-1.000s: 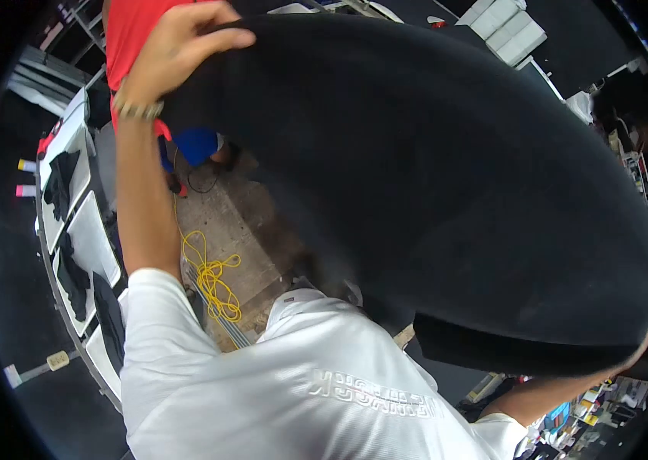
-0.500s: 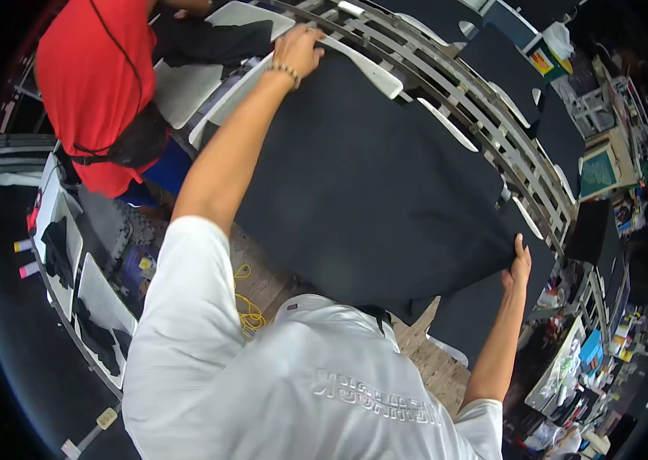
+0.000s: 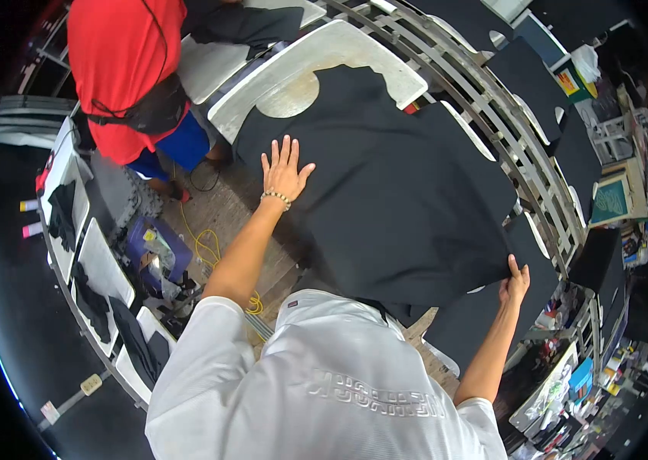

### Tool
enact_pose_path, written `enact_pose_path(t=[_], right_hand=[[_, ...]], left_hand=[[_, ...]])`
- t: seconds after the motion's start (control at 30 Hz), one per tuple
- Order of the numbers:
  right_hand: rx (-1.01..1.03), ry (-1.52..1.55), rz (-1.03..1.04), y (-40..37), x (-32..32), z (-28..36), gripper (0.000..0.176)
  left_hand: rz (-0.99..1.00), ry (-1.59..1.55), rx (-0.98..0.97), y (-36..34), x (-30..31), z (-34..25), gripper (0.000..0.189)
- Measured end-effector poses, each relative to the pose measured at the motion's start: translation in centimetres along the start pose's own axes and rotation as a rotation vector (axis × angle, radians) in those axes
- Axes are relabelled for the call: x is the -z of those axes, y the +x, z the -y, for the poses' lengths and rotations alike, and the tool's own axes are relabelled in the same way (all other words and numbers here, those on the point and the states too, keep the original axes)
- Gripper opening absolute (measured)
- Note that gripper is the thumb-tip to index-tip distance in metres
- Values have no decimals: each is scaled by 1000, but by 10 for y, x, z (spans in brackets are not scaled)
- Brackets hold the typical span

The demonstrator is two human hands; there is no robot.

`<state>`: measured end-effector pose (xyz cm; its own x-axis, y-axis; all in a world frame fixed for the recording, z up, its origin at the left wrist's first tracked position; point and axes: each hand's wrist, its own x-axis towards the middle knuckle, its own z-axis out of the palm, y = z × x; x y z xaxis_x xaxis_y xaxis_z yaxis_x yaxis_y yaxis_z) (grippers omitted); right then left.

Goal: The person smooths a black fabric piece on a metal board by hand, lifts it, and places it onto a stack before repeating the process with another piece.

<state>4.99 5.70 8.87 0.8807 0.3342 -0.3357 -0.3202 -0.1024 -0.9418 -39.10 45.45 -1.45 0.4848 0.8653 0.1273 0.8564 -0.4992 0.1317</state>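
A large piece of black fabric (image 3: 385, 184), cut with a curved neckline at its far end, lies over a white board (image 3: 339, 47). The board's far end and a rounded part of its surface show past the cloth. My left hand (image 3: 284, 175), with a beaded bracelet at the wrist, rests with fingers spread on the left part of the fabric. At the near right, my right hand (image 3: 517, 280) pinches the fabric's edge between thumb and fingers. That side of the cloth is drawn toward it, with soft folds across the middle.
A person in a red shirt (image 3: 124, 61) stands at the left beside another board. Metal rails (image 3: 477, 96) curve along the far side. A purple bin (image 3: 174, 257) and a yellow cord (image 3: 207, 247) are on the floor. Boards with black cloth (image 3: 90, 295) line the left.
My left hand has moved from the fabric's far edge back toward me and now lies flat. The cloth's far end has come nearer, uncovering the white board. My right hand keeps its pinch.
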Motion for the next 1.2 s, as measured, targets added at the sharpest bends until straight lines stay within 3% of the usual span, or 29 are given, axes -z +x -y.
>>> enact_pose_path(t=[0.07, 0.23, 0.3, 0.33, 0.4, 0.43, 0.47, 0.53, 0.57, 0.6, 0.67, 0.7, 0.77, 0.8, 0.9, 0.93, 1.0, 1.03, 1.13, 1.2], right_hand=[[-9, -23, -207, 4, 3, -6, 40], [81, -95, -128, 4, 9, -5, 38], [202, 32, -81, 1, -1, -5, 37], [203, 33, -86, -4, -8, 3, 37], [258, -27, 276, -17, -24, 26, 52], [209, -82, 305, -23, -38, 33, 50], [160, -136, 333, -33, -57, 40, 49], [56, -351, 481, -88, -116, 76, 52], [76, -321, 620, -109, -140, 80, 55], [97, -291, 759, -124, -160, 83, 58], [184, -582, 1023, -133, -187, 95, 60], [289, -649, 1045, -137, -198, 100, 62], [509, -705, 1078, -139, -219, 99, 58], [510, -695, 1080, -136, -230, 94, 58], [942, -715, 1028, -129, -260, 81, 36], [911, -839, 1054, -123, -272, 84, 29], [890, -776, 1112, -103, -289, 67, 22], [813, -598, 1203, -97, -296, 56, 22], [208, -140, 1483, -89, -311, 37, 17], [111, -149, 1523, -87, -315, 34, 16]], left_hand=[[-8, -75, 92, 2, 8, -4, 78], [-98, -79, 90, 4, -3, -7, 70], [-188, -64, 73, 4, -5, -5, 53], [-188, -66, 68, 5, 9, -13, 53], [72, -82, 32, 2, 45, -37, 36], [122, -334, 46, -1, 62, -66, 28], [43, -590, -95, -12, 75, -96, 30], [424, -1112, -69, -38, 128, -171, 55], [354, -1198, -227, -53, 142, -198, 69], [155, -1251, -291, -65, 144, -222, 64], [-10, -1139, -65, -66, 148, -235, 54], [38, -1242, 86, -63, 141, -228, 44], [-100, -1382, 113, -60, 128, -212, 28], [-136, -1500, 114, -61, 128, -204, 22], [393, -1786, 380, -71, 139, -167, 19], [425, -1875, 416, -75, 150, -164, 23], [458, -2039, 469, -82, 177, -159, 25], [455, -2034, 481, -87, 180, -154, 25], [497, -2011, 471, -97, 181, -134, 22], [517, -1895, 361, -104, 172, -121, 17]])
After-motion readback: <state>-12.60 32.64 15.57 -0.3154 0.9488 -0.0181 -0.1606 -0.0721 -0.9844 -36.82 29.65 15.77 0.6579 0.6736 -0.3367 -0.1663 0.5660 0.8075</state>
